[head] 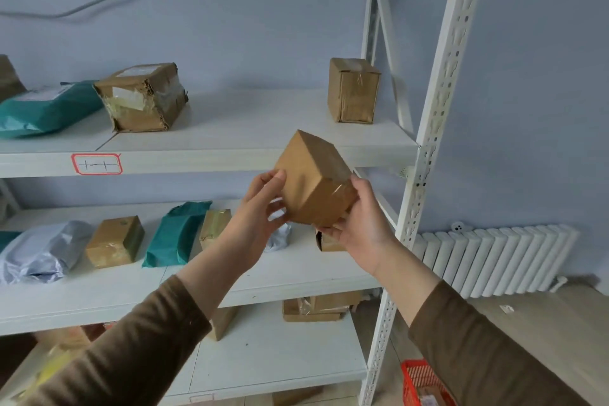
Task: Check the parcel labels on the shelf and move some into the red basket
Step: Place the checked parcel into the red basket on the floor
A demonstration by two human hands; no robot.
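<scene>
I am holding a small box (314, 183) up in front of the shelf (230, 158), tilted on one corner, turning it to find its label. My left hand (260, 204) is pinching its left face, fingers curled; my right hand (359, 224) is cupping it from below and gripping the taped end. It is looking light and stiff, but the glossy tape may be slippery, so bare cardboard faces are the safer hold. The basket (417, 379) is sitting on the floor, lower right.

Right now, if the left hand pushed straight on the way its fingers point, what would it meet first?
The left hand already grips the cardboard box; past it, probably the right hand.
</scene>
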